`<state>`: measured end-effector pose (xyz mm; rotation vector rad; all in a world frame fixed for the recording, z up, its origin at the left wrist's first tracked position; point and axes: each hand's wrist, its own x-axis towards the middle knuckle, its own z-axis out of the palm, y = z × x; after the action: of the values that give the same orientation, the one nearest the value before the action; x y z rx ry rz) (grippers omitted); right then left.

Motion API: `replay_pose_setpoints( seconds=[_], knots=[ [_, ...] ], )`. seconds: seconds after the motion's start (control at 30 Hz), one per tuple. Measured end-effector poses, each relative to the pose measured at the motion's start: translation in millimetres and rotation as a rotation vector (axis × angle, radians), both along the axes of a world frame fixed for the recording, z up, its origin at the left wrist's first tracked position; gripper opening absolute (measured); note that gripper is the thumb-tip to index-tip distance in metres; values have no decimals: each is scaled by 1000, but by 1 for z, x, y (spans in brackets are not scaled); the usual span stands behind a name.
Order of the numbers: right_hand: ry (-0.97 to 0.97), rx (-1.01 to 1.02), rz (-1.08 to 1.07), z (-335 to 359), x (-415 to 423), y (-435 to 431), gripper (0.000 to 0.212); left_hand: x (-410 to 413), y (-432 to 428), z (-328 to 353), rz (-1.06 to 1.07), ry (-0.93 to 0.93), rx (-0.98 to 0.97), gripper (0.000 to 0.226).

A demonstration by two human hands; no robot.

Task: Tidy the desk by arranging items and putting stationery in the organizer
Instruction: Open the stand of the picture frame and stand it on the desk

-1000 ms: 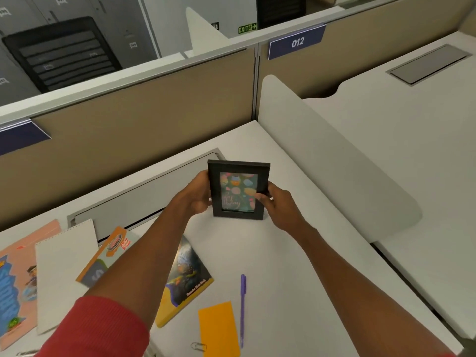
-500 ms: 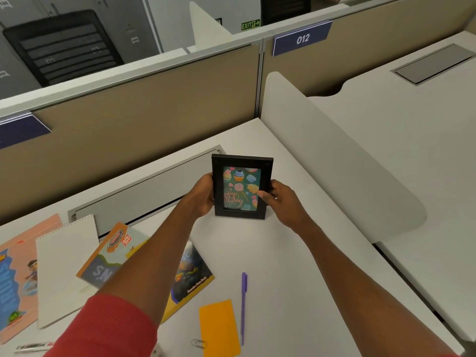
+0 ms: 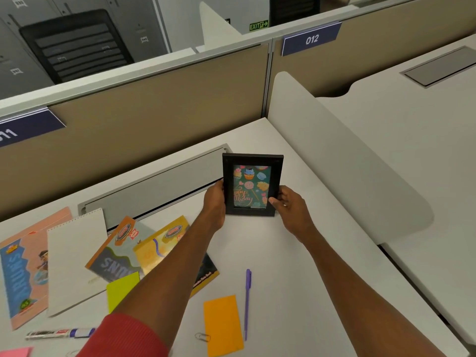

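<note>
A black picture frame point(image 3: 252, 161) with a colourful birthday card stands upright near the back of the white desk point(image 3: 296, 266). My left hand point(image 3: 215, 202) grips its left edge and my right hand point(image 3: 291, 206) grips its lower right edge. A purple pen point(image 3: 247, 302) lies nearer to me, beside an orange sticky pad point(image 3: 222, 324) and a paper clip point(image 3: 202, 337). A marker point(image 3: 60, 333) lies at the lower left. No organizer is in view.
Several notebooks point(image 3: 128, 251), a white spiral pad point(image 3: 73, 256) and a yellow-green sticky pad point(image 3: 119, 289) lie at the left. A grey cable tray lid point(image 3: 154, 186) runs along the back. A curved white divider point(image 3: 347, 161) bounds the right side.
The frame has tilted more upright between both hands, so its picture now faces me clearly. The view has shifted a little, showing more of the items at the left.
</note>
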<state>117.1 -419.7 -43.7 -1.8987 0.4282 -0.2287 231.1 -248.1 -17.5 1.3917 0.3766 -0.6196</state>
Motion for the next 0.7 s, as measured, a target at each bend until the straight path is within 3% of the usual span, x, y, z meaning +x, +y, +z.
replay_pose_setpoints(
  seconds=[0.17, 0.43, 0.53, 0.6, 0.7],
  knots=[
    [14, 19, 5, 0, -1, 0, 31, 1, -2, 3, 9, -19, 14, 35],
    [6, 103, -46, -9, -28, -1, 56, -8, 26, 2, 34, -131, 61, 27],
    [5, 75, -93, -10, -46, 5, 55, -26, 43, -3, 62, -217, 226, 38],
    [1, 39, -155, -9, -58, 12, 50, -48, 56, -6, 88, -380, 414, 39],
    [-11, -39, -258, -10, -74, 24, 40, -89, 76, -10, 113, -575, 521, 36]
  ],
)
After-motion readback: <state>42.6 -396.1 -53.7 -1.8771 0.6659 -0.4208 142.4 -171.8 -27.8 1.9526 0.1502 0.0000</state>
